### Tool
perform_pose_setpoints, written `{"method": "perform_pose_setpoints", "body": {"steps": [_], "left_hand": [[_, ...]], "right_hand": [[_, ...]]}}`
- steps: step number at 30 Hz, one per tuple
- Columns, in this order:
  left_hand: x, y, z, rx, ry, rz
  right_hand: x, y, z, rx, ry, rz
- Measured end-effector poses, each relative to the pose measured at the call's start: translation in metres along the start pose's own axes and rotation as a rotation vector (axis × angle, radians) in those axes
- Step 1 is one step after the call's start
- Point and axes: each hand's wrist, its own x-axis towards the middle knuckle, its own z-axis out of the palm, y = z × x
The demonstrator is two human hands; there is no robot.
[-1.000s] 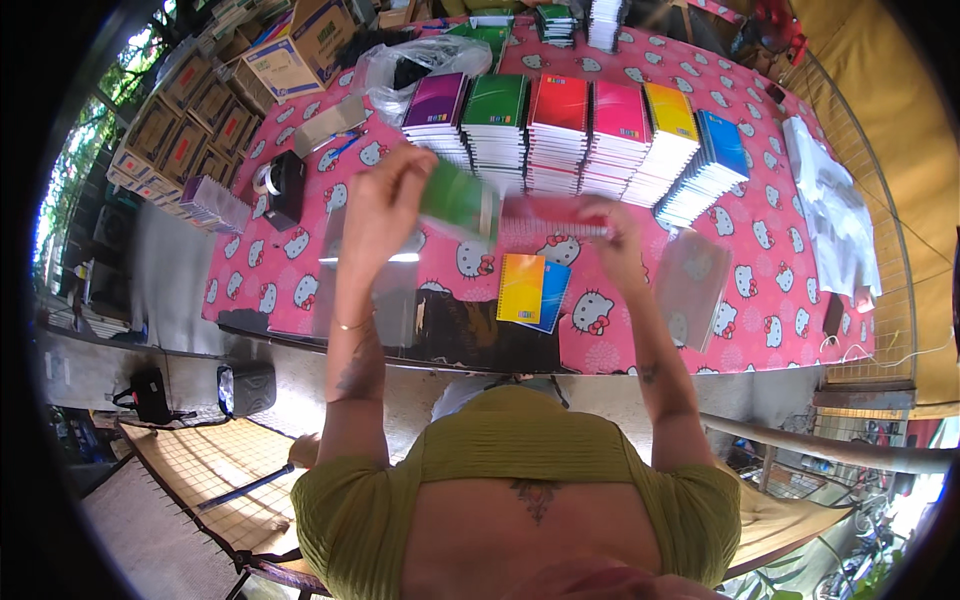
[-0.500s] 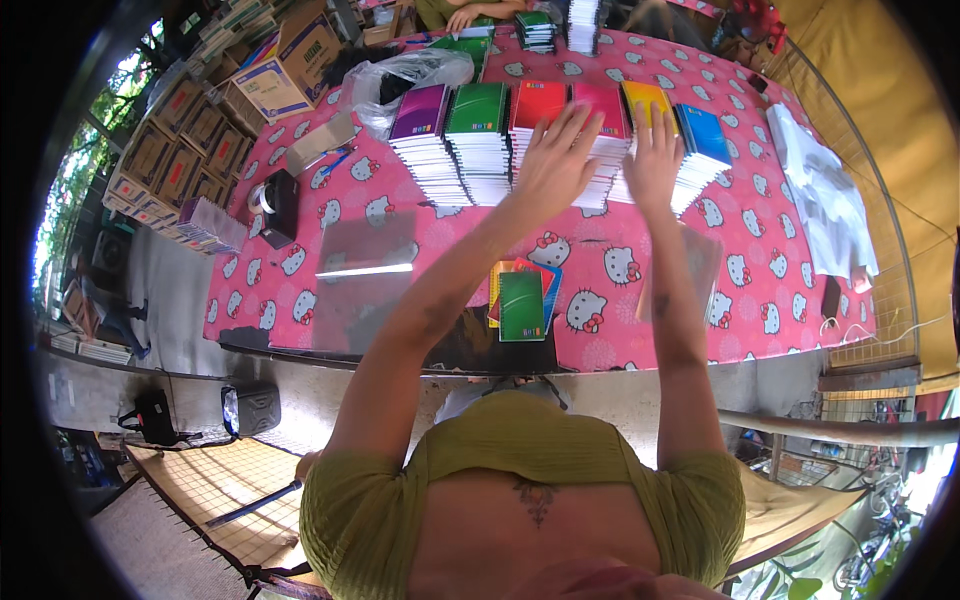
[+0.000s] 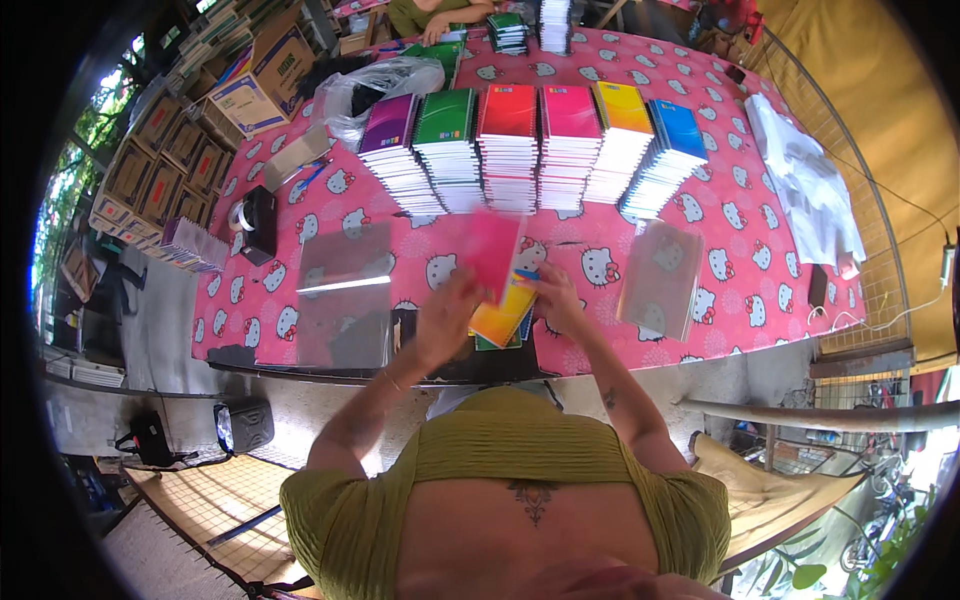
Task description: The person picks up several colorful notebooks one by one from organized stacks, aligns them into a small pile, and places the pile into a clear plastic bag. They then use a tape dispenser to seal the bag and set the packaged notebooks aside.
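A pink notebook (image 3: 497, 250), slightly blurred, is held tilted above the table by my left hand (image 3: 450, 318), its fingers closed on the lower left edge. My right hand (image 3: 560, 300) grips the right edge of a yellow notebook (image 3: 506, 314). Beneath the yellow one, a strip of a blue notebook and a bit of a green notebook (image 3: 488, 345) show near the table's front edge. Farther back stand notebook stacks in a row: purple (image 3: 389, 128), green (image 3: 445, 120), red (image 3: 508, 113), pink (image 3: 570, 115), yellow (image 3: 625, 110) and blue (image 3: 677, 130).
Clear plastic sheets lie left (image 3: 345, 300) and right (image 3: 662, 280) on the pink patterned tablecloth (image 3: 735, 300). A black tape dispenser (image 3: 260, 225), plastic bag (image 3: 400, 80) and cardboard boxes (image 3: 265, 85) are at left. White bags (image 3: 800, 180) lie right. Another person's hand (image 3: 436, 28) rests at the far side.
Both hands have come back from the stacks to the small pile near me. My left hand now holds a pink notebook; yellow shows where green topped the pile. The view has shifted slightly.
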Motion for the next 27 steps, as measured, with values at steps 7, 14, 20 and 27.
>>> {"method": "perform_pose_setpoints", "body": {"steps": [7, 14, 20, 27], "left_hand": [[0.028, -0.009, -0.012, 0.054, -0.076, -0.090], [0.186, -0.110, -0.022, 0.507, 0.120, -0.024], [0.171, -0.056, -0.059, 0.342, 0.420, -0.017], [0.010, 0.024, 0.002, 0.009, -0.058, 0.074]], "right_hand": [[0.055, -0.013, -0.110, -0.748, 0.508, -0.071], [0.131, -0.013, -0.259, -1.224, 0.526, 0.090], [0.075, -0.076, -0.195, -0.876, 0.795, -0.352], [-0.047, -0.052, 0.016, -0.199, 0.061, -0.170]]}}
